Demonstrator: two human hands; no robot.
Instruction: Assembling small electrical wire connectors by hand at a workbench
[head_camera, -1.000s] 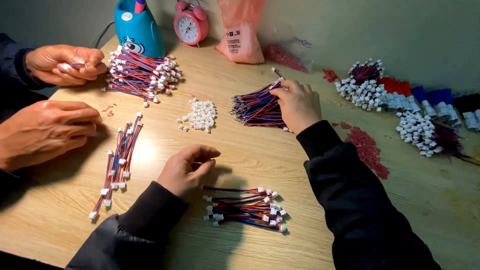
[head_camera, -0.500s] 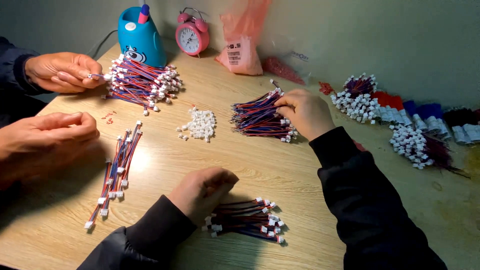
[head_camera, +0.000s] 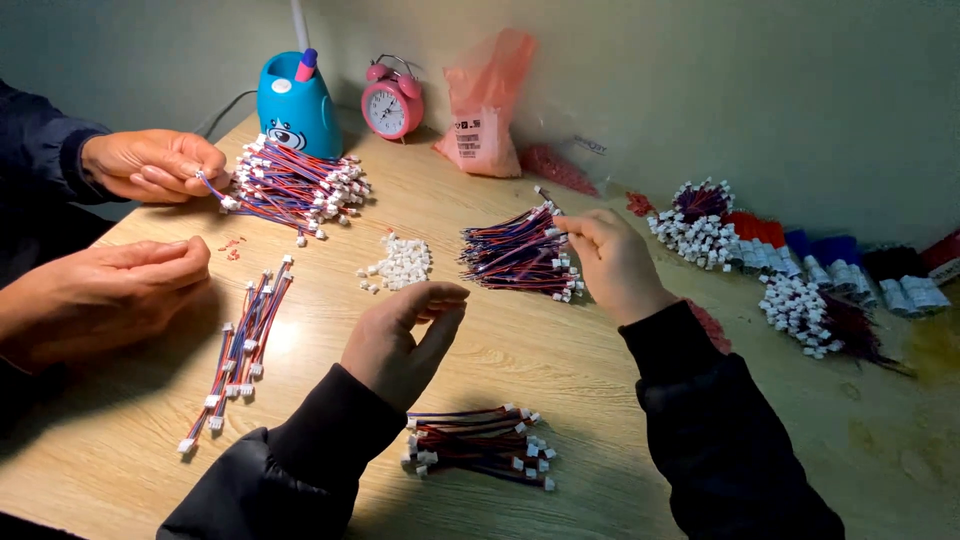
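Right hand (head_camera: 612, 262) reaches forward over the bench (head_camera: 600, 380), fingers (head_camera: 572, 228) pinched on the end of one wire at the near edge of the wire bundle (head_camera: 512, 255); that bundle of red and blue leads with white plugs lies at mid-bench, touching the hand.

Left hand (head_camera: 400, 340) raised just above the bench, fingers loosely curled, thumb and forefinger close together; cannot tell whether anything is between them. Small wire bundle (head_camera: 480, 447) lies on the near edge, just beside the left sleeve.

Heap of white plugs (head_camera: 400, 265) sits between the two hands, farther back.

At left, another person's hands (head_camera: 150, 165) work beside a bigger wire pile (head_camera: 290, 185); a row of finished leads (head_camera: 240, 345) lies near them. Blue lamp base (head_camera: 297, 108), pink alarm clock (head_camera: 390, 100), pink bag (head_camera: 485, 105) stand along the wall. More wire bunches (head_camera: 790, 270) at far right.
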